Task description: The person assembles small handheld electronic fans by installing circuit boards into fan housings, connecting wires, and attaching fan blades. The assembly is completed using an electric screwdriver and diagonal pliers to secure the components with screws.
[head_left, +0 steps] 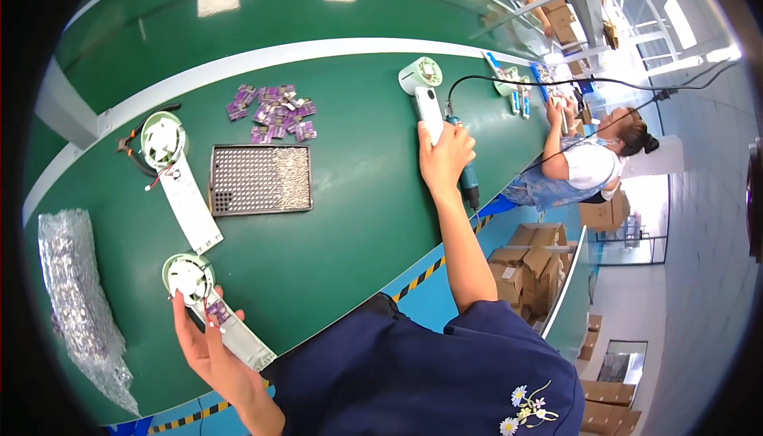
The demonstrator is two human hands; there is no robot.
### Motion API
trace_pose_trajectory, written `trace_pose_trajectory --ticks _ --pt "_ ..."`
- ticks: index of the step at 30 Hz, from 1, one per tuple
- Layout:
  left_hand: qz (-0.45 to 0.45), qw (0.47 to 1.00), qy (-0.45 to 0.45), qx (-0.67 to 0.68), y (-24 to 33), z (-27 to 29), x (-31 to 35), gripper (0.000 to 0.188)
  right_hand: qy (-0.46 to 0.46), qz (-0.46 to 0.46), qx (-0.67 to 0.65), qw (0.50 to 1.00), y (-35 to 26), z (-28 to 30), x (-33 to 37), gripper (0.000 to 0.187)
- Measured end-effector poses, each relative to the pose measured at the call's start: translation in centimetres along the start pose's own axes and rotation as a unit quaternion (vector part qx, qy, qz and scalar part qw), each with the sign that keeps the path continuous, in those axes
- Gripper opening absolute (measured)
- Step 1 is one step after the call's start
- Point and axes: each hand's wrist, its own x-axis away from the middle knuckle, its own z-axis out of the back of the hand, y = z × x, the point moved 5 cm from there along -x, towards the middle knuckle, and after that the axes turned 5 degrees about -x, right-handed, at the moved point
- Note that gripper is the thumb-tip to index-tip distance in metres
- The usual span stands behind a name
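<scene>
At the near left, my left hand [218,352] is closed round an opened handheld fan [245,341], a pale green and white shell with a round fan head, wires and a small purple circuit board inside. My right hand [447,158] reaches forward and grips the white handle of another handheld fan [430,110], whose round green head points away from me. Right beside that hand lies a teal electric screwdriver [469,178] with a black cable; whether they touch I cannot tell. A third open fan shell [187,201] rests on the green table beyond my left hand.
A black tray [262,213] of small screws sits mid-table, behind it a heap of purple circuit boards [274,110]. Cutters [131,148] lie at the far left. A bubble-wrap bundle [79,301] is at the left edge. A co-worker [572,166] works at the right; cardboard boxes [524,273] stand below.
</scene>
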Motion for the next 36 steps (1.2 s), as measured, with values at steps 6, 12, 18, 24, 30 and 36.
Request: trace_pose_trajectory --ticks 6,12,18,24,30,36 --pt "-0.002 1.000 -0.001 -0.013 0.3 0.2 0.1 0.049 0.029 -0.039 -0.046 0.998 2.4 2.8 0.8 0.051" --pt "0.002 1.000 0.017 -0.004 0.0 0.7 0.1 0.051 -0.157 -0.041 -0.028 0.986 7.4 2.8 1.9 0.055" --pt "0.010 1.000 0.006 0.005 0.3 0.0 -0.4 0.050 -0.083 -0.229 -0.589 0.771 7.0 8.0 0.0 0.046" --pt "0.010 1.000 0.023 -0.009 0.2 0.2 -0.3 0.050 -0.066 0.038 -0.875 0.477 -10.7 10.5 0.8 0.064" --pt "0.023 0.999 0.037 -0.014 0.3 0.3 0.0 0.050 -0.082 0.207 -0.890 0.397 -23.2 9.8 3.4 0.077" --pt "0.048 0.998 0.028 -0.004 0.3 0.4 -0.1 0.050 -0.179 0.283 -0.876 0.348 -27.2 6.9 3.0 0.087"
